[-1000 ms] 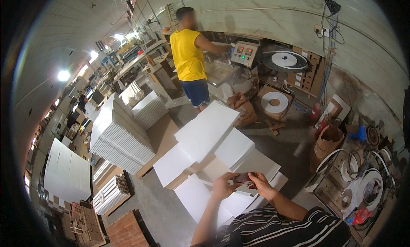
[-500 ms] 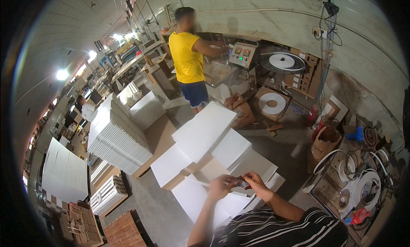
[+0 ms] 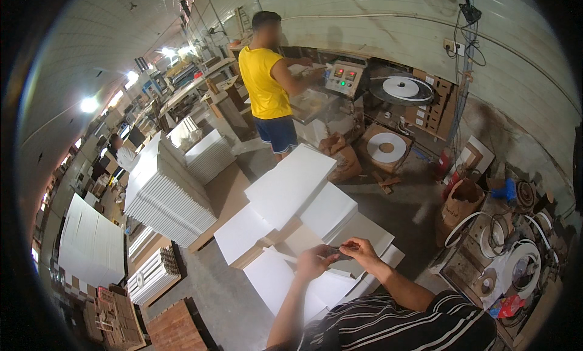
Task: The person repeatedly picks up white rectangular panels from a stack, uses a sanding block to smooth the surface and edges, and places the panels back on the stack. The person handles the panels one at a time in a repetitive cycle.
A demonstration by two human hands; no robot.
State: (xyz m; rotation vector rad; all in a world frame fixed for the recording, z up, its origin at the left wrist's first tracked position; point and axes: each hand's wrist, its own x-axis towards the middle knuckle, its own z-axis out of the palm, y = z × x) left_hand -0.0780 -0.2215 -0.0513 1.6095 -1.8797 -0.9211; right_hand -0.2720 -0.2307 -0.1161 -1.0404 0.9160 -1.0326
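Note:
My left hand and my right hand come together over a pile of white boards. Between them is a small dark, shiny object, which both hands' fingers pinch. Its kind is too small to make out. Below and beyond my hands lie the white boards, stacked at different angles with some beige faces among them. A white board lies just left of my left forearm.
A person in a yellow top works at a machine with a control box. Tall white panel stacks stand to the left. On the right are a paper bag, a cluttered bench and rolls of white edge strip.
My hands have shifted slightly upward, with the small dark object still between them. The person in yellow has bent the arms and drawn them a little lower.

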